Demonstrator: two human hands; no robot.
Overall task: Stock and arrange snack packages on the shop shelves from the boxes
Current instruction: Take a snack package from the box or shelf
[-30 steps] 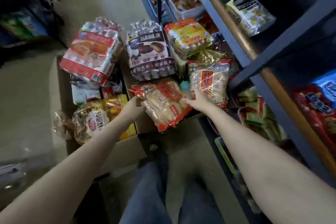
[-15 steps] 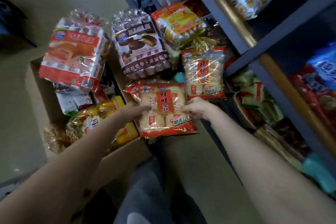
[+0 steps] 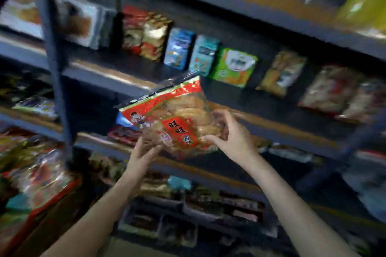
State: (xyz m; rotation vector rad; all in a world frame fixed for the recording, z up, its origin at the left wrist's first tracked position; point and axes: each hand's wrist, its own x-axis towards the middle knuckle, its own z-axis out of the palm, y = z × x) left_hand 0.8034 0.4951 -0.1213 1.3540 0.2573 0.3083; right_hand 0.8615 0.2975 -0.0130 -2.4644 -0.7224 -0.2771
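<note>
A clear rice cracker bag (image 3: 177, 117) with red trim and a red label is held up in front of the dark shelves, tilted. My left hand (image 3: 142, 156) holds its lower left corner from below. My right hand (image 3: 231, 135) grips its right side, fingers curled round the edge. The view is blurred by motion. Behind the bag runs a shelf board (image 3: 271, 123) with an orange front strip.
The shelf above carries a row of upright packs: red and gold bags (image 3: 146, 33), two blue packs (image 3: 192, 52), a green pack (image 3: 236, 67), clear bags (image 3: 334, 94) at right. A dark upright post (image 3: 54, 58) stands at left. More packages (image 3: 35, 177) fill the lower left.
The bag came up out of the box in both hands to shelf height. My view swung from the floor boxes up to the shelves.
</note>
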